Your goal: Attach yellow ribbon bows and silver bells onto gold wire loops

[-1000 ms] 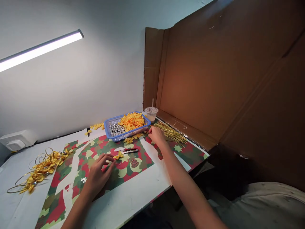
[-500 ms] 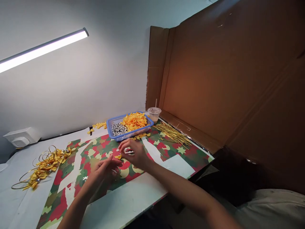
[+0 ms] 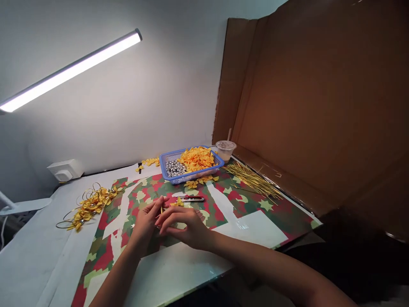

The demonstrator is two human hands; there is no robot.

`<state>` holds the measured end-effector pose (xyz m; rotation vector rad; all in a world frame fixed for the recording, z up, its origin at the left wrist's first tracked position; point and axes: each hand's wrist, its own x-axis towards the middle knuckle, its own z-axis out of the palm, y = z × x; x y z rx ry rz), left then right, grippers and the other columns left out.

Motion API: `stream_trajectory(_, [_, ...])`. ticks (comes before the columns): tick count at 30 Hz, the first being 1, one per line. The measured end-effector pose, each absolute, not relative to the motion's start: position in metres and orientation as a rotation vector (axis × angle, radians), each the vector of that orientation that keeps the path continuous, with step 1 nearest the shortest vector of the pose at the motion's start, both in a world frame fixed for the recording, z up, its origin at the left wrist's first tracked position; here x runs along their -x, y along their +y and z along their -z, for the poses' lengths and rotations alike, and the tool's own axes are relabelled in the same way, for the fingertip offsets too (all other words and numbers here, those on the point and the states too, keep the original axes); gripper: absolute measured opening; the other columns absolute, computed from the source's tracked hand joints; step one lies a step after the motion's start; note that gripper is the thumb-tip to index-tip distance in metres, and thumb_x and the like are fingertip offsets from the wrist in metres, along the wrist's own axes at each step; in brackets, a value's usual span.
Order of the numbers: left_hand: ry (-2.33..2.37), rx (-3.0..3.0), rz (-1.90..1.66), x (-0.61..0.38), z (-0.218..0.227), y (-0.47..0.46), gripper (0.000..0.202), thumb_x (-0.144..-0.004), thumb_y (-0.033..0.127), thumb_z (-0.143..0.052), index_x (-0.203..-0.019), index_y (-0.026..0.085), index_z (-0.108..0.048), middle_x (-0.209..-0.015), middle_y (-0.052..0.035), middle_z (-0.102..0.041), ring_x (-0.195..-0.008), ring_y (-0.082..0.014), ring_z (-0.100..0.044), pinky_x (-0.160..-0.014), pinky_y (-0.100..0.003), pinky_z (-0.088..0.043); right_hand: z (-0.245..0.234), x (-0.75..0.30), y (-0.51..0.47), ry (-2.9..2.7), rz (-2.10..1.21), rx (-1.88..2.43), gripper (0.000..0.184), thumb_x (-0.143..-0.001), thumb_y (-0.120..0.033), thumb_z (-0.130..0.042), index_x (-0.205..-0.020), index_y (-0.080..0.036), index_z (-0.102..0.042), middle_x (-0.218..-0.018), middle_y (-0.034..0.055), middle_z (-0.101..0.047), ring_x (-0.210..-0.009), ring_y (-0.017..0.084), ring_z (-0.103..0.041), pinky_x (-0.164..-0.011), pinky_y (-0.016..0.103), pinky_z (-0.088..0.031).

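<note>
My left hand [image 3: 147, 221] is closed, thumb and fingers pinched on a thin gold twist tie [image 3: 161, 209] that stands up between the hands. My right hand [image 3: 188, 227] is bent in from the right, its fingertips close together near the tie's lower part; what they pinch is hidden. Just beyond the fingers lie a yellow ribbon bow [image 3: 177, 202] and a red-and-black utility knife [image 3: 193, 199], both on the patterned board [image 3: 150, 187].
A blue basket [image 3: 164, 174] holds silver bells [image 3: 175, 168] and yellow bows [image 3: 197, 158]. Gold ties [image 3: 254, 179] lie at right, near a lidded cup [image 3: 226, 150]. Finished-looking bow-and-tie pieces [image 3: 91, 207] are piled left. A cardboard wall [image 3: 306, 106] stands at right.
The view has swung left, so the table shifts right in the picture. My hands have come together, with the gold tie now visible between them. The knife is less covered by my right hand.
</note>
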<state>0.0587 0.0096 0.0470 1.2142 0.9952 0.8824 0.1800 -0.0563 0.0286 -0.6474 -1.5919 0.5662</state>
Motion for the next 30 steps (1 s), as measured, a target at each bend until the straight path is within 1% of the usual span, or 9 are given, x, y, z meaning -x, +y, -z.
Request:
stream_trajectory(3, [1.025,-1.235,-0.933,-0.055,-0.041,0.017,0.053,-0.053,0.06,-0.073,-0.08,0.014,-0.075,-0.053,0.0032,-0.054,-0.044,-0.0078,-0.047,-0.041,-0.019,-0.036,-0.03,-0.178,-0.057,-1.42,-0.831,0.609,0.014,-0.08,-0.031,-0.064,-0.069,-0.023,-0.068,-0.082,0.0033,-0.071,-0.082,0.018,-0.066,-0.079,0.034,-0.052])
stream_trajectory(7, [1.037,-1.258,-0.94,-0.053,-0.039,0.017,0.047,-0.051,0.054,-0.076,-0.078,0.015,-0.075,-0.057,0.0016,-0.059,-0.05,-0.0092,-0.049,-0.043,-0.019,-0.036,-0.029,-0.18,-0.05,-1.192,-1.072,0.633,0.013,-0.073,-0.036,-0.07,-0.073,-0.024,-0.073,-0.081,0.0024,-0.069,-0.08,0.017,-0.064,-0.078,0.032,-0.052])
stream_trajectory(10, [1.04,-1.264,-0.953,-0.053,-0.042,0.014,0.045,-0.048,0.047,-0.08,-0.08,0.015,-0.075,-0.057,0.0017,-0.062,-0.05,-0.0087,-0.049,-0.046,-0.019,-0.037,-0.028,-0.185,-0.044,-1.098,-1.094,0.672,0.012,-0.07,-0.036,-0.072,-0.074,-0.025,-0.075,-0.084,0.0011,-0.069,-0.085,0.016,-0.062,-0.082,0.03,-0.05])
stream_trajectory(13, [1.046,-1.25,-0.976,-0.053,-0.044,0.012,0.046,-0.047,0.045,-0.082,-0.082,0.016,-0.072,-0.052,0.004,-0.06,-0.047,-0.0074,-0.047,-0.046,-0.019,-0.038,-0.029,-0.191,-0.042,-1.061,-1.129,0.69,0.011,-0.072,-0.033,-0.07,-0.079,-0.027,-0.075,-0.084,-0.0003,-0.069,-0.083,0.014,-0.062,-0.082,0.029,-0.049])
stream_trajectory(17, [1.047,-1.235,-0.977,-0.053,-0.044,0.013,0.039,-0.044,0.044,-0.083,-0.063,0.014,-0.066,-0.054,0.0012,-0.063,-0.048,-0.0083,-0.051,-0.046,-0.019,-0.038,-0.027,-0.196,-0.04,-1.017,-1.171,0.721,0.015,-0.066,-0.028,-0.073,-0.081,-0.025,-0.074,-0.082,-0.0002,-0.071,-0.075,0.013,-0.063,-0.076,0.028,-0.051])
stream_trajectory(19, [1.038,-1.234,-0.96,-0.053,-0.044,0.013,0.039,-0.043,0.045,-0.083,-0.06,0.014,-0.066,-0.054,0.0004,-0.063,-0.05,-0.0097,-0.054,-0.047,-0.02,-0.041,-0.025,-0.196,-0.039,-0.993,-1.167,0.737,0.016,-0.062,-0.027,-0.076,-0.078,-0.024,-0.074,-0.08,0.0,-0.071,-0.073,0.013,-0.063,-0.072,0.027,-0.051])
stream_trajectory(23, [1.012,-1.246,-0.898,-0.053,-0.045,0.012,0.039,-0.045,0.045,-0.082,-0.069,0.015,-0.073,-0.064,-0.0031,-0.069,-0.061,-0.0133,-0.06,-0.055,-0.022,-0.046,-0.023,-0.197,-0.036,-0.943,-1.125,0.777,0.015,-0.061,-0.03,-0.077,-0.074,-0.023,-0.074,-0.074,-0.0003,-0.069,-0.066,0.012,-0.061,-0.063,0.025,-0.049])
stream_trajectory(27, [0.997,-1.284,-0.838,-0.053,-0.047,0.011,0.035,-0.05,0.043,-0.081,-0.074,0.016,-0.075,-0.074,-0.0061,-0.072,-0.068,-0.0149,-0.062,-0.056,-0.021,-0.045,-0.025,-0.2,-0.035,-0.921,-1.081,0.806,0.019,-0.06,-0.035,-0.078,-0.075,-0.023,-0.075,-0.081,0.0014,-0.066,-0.073,0.014,-0.059,-0.063,0.026,-0.047])
stream_trajectory(30, [1.0,-1.304,-0.802,-0.052,-0.046,0.01,0.034,-0.052,0.042,-0.08,-0.074,0.017,-0.076,-0.075,-0.007,-0.072,-0.068,-0.0151,-0.062,-0.054,-0.02,-0.044,-0.027,-0.201,-0.035,-0.901,-1.062,0.821,0.02,-0.056,-0.038,-0.08,-0.071,-0.025,-0.075,-0.084,0.0008,-0.064,-0.077,0.014,-0.057,-0.065,0.025,-0.045])
